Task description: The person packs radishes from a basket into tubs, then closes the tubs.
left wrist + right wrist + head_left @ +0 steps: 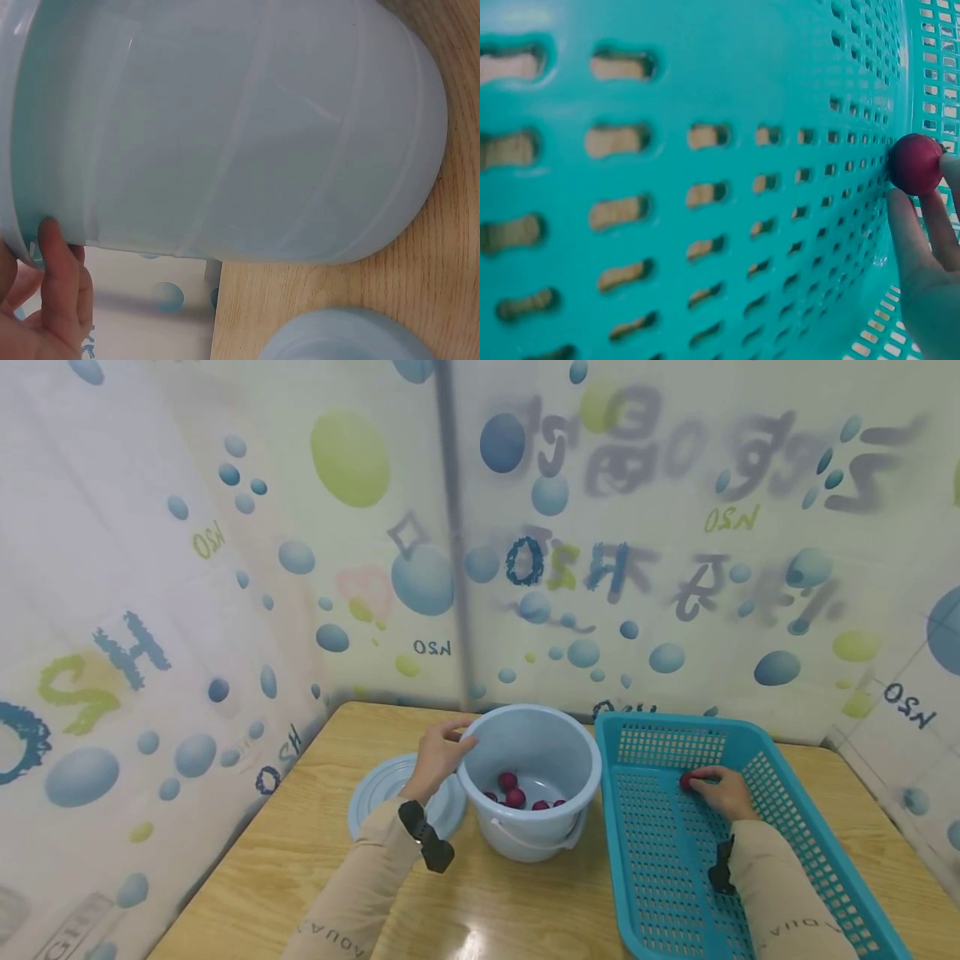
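Note:
My left hand [440,753] holds the rim of a light blue bucket [525,831], thumb and fingers on either side of it in the head view. In the left wrist view the fingers [61,285] curl under that rim against the outer wall. Several dark red round fruits [515,798] lie on the bucket's bottom. Over at the right, my right hand [724,792] pinches another dark red round fruit [915,165] between thumb and fingertips. This fruit is at the floor of a turquoise plastic basket [652,860], toward its far end.
A light blue lid [369,793] lies on the wooden table [247,893] left of the bucket, partly behind the left wrist. Basket and bucket stand side by side, rims close together. A patterned curtain [360,568] hangs behind the table.

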`<action>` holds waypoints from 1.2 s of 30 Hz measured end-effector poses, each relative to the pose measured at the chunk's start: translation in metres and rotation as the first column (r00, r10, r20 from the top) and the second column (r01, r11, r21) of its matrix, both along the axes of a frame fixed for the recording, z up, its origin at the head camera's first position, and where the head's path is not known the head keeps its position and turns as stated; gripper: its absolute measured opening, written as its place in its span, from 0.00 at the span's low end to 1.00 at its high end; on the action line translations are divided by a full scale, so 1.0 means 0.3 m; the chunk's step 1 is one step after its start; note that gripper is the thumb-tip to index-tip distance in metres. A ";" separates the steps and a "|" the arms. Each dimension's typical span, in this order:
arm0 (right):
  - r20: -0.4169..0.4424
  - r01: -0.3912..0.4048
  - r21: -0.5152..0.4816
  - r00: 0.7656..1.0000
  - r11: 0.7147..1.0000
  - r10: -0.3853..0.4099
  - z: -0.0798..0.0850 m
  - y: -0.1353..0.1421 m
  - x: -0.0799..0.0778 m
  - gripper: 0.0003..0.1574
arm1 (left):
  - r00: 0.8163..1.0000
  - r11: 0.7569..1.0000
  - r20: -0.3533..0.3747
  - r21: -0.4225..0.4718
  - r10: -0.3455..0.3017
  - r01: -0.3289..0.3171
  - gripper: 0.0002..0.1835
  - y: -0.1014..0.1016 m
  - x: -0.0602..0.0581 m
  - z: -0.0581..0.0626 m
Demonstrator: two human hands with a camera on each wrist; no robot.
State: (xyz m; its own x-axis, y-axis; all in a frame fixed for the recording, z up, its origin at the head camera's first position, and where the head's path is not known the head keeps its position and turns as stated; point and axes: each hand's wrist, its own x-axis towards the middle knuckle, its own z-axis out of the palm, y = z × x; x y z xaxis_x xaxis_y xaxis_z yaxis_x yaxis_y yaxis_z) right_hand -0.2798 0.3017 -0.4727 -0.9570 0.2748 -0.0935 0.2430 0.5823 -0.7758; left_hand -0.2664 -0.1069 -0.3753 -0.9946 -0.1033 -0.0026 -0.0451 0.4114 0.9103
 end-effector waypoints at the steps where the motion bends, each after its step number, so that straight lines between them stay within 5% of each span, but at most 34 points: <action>1: -0.004 0.012 -0.006 1.000 1.000 -0.012 0.000 -0.003 0.001 0.18 | 1.000 1.000 0.001 -0.001 0.000 0.000 0.16 0.000 -0.001 0.000; 17: 0.050 -0.153 0.012 0.987 0.988 0.152 -0.007 0.009 0.000 0.31 | 1.000 1.000 -0.005 -0.009 0.003 -0.003 0.17 0.002 0.003 0.001; 36: 0.061 -0.183 0.002 0.981 0.983 0.183 0.028 0.008 0.018 0.31 | 1.000 1.000 0.017 -0.021 0.006 -0.006 0.18 0.000 -0.001 0.002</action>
